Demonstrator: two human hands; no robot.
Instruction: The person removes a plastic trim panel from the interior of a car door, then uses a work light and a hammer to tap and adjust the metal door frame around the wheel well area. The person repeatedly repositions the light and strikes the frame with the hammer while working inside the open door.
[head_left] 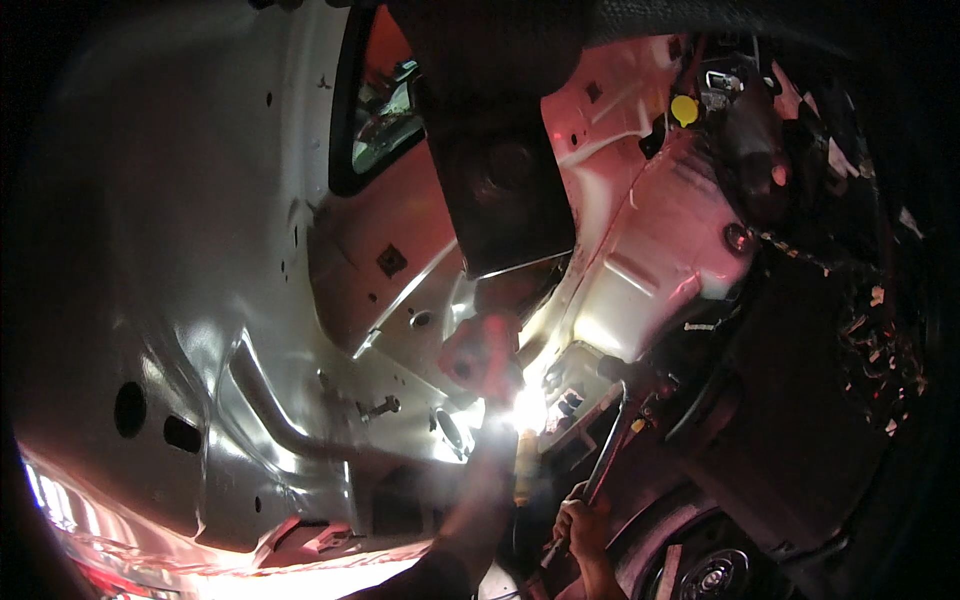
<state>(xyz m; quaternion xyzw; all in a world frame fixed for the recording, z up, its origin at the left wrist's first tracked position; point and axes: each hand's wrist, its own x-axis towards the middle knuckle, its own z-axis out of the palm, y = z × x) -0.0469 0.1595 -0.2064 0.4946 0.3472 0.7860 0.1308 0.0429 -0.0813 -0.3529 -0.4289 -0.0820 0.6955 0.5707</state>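
Note:
My left forearm (468,520) reaches up from the lower edge into a strong white glare (530,408). Just beyond the glare is a blurred reddish shape, which looks like my left hand (482,355); its fingers cannot be made out. A yellowish upright piece (524,465) stands below the glare, beside the forearm. Lower right of it, my right hand (581,525) is wrapped round the shaft of a long metal-handled tool (608,450). That tool slants up to a dark, hammer-like head near the bright metal panel (620,310).
Bare grey sheet metal (180,260) of a vehicle body curves along the left, with a bolt (380,407) sticking out. A dark hanging panel (510,200) juts down from above. Wiring (875,350) and a yellow cap (684,109) lie right; a wheel (715,578) is low right.

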